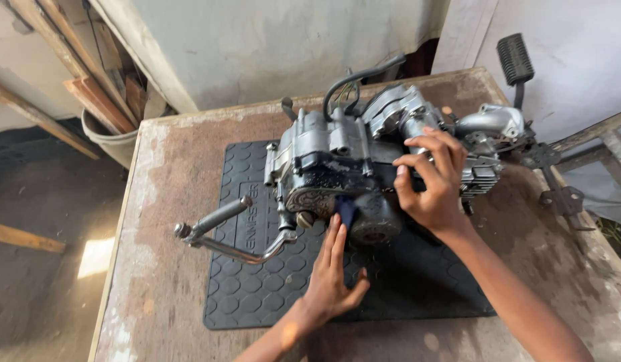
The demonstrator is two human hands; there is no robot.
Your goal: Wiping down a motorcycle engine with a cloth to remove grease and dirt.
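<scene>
Worn, stained wooden workbench under a pale wall, topped with a black rubber mat patterned in hexagons. On that mat, a grimy silver and black motorcycle engine, lying across its far half.

Against the engine's lower front, at the round dark cover: left hand, fingers stretched out flat and together, thumb spread toward the near edge of the mat. Pressed between those fingertips and the cover, a small dark blue cloth; not a closed grasp, more a flat push, and how much of the cloth sits under the fingers cannot be told.

On the engine's upper right side: right hand, fingers curled loosely over the casing, thumb down its front face, steadying rather than clenching. Nothing loose seen inside that hand.

Out from the engine's left side: a bent metal kick-start lever, reaching over the mat's left edge. From the engine's top: a black cable arching toward the wall. At the engine's right end: a silver intake elbow.

Beyond the engine's right end, past the bench edge: a black ribbed pedal on an upright arm. Far left of the engine, off the bench: a pale bucket with wooden planks leaning in it.
</scene>
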